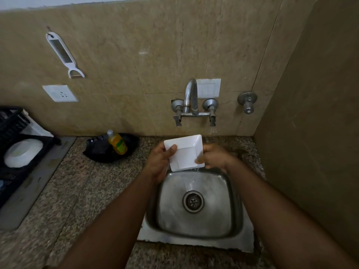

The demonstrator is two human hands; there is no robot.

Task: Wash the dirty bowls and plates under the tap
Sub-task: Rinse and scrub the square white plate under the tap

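Note:
A square white plate (185, 153) is held tilted over the back edge of the steel sink (169, 216), under the tap (191, 98). My left hand (160, 162) grips its left edge, thumb on the upper face. My right hand (212, 157) grips its right lower corner, thumb on the rim. Water runs off the plate's lower edge into the sink toward the drain (193, 201).
A yellow dish soap bottle (117, 142) lies on a black bag (101, 150) left of the sink. A black crate (11, 152) at far left holds a round white bowl (23, 152). A side wall (310, 133) closes in the right. A peeler (64, 55) hangs on the back wall.

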